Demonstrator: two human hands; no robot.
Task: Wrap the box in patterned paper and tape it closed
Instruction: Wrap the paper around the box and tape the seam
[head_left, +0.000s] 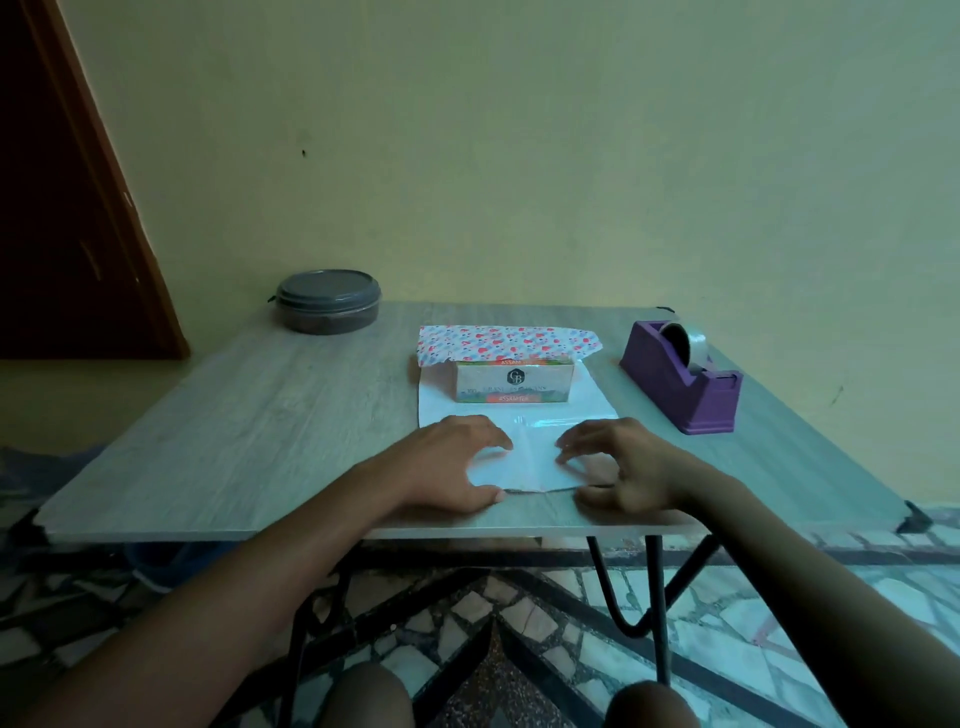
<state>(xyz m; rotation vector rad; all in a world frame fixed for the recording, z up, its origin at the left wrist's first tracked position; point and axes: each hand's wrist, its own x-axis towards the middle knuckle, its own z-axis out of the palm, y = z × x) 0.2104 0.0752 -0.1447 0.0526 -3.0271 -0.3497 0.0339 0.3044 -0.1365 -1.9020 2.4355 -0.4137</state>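
A round grey container (327, 300) with a closed lid is seen at the far left corner of the table (249, 415); something dark shows through its lower wall, but what it holds cannot be made out. A purple tape dispenser (682, 379) is placed at the right side of the table, and a roll of clear tape (682, 340) is seated in it. The box (514, 383), printed with "ASSAM" lettering and a round emblem, is set on the sheet of patterned paper (506, 345) near the middle of the table; the smaller print on it is too blurred to be read. The far part of the paper is folded up and over the top of the box, so that its patterned side is shown there, while the white underside is spread toward the near table edge. The back of the box is hidden by this flap. The near edge of the paper is partly covered by the left hand (457, 460) and the right hand (618, 462). Both hands are laid on the white sheet with fingers bent and fingertips pressed to it; whether the paper is merely pressed or actually pinched at its near edge cannot be told. The forearms are cut off by the lower frame edge.
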